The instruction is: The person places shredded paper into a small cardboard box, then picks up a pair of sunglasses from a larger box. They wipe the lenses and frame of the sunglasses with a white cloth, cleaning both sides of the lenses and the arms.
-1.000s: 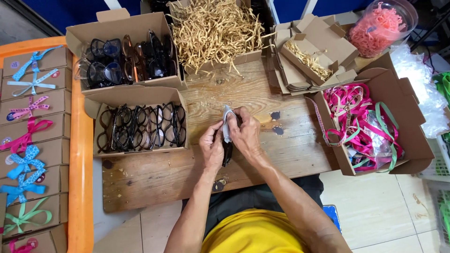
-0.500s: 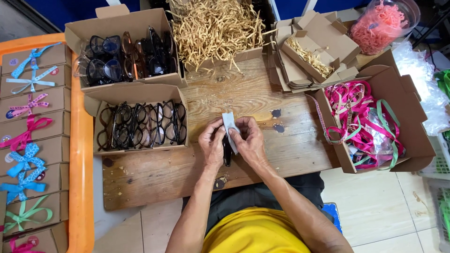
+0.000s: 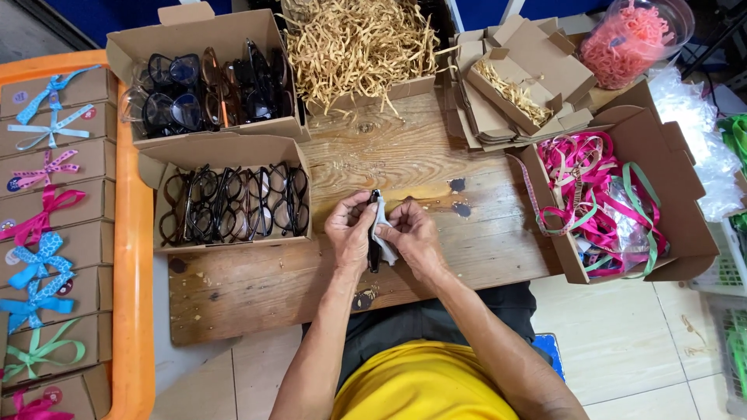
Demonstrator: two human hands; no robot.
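Note:
My left hand (image 3: 350, 232) and my right hand (image 3: 412, 233) meet over the middle of the wooden table (image 3: 436, 167). Between them is a pair of dark-framed glasses (image 3: 374, 233), held edge-on by the left hand. The right hand presses a small white cloth (image 3: 384, 233) against the glasses. A cardboard box of dark-framed glasses (image 3: 233, 201) stands just left of the hands.
A second box of sunglasses (image 3: 204, 82) sits at the back left. Shredded paper filler (image 3: 362, 43) fills a box behind. Folded small boxes (image 3: 517, 78) and a box of pink and green ribbons (image 3: 607, 194) lie right. Ribbon-tied boxes (image 3: 47, 218) fill an orange tray on the left.
The hands stayed together in the same spot. The glasses turned edge-on and the white cloth shifted from above the hands to between them.

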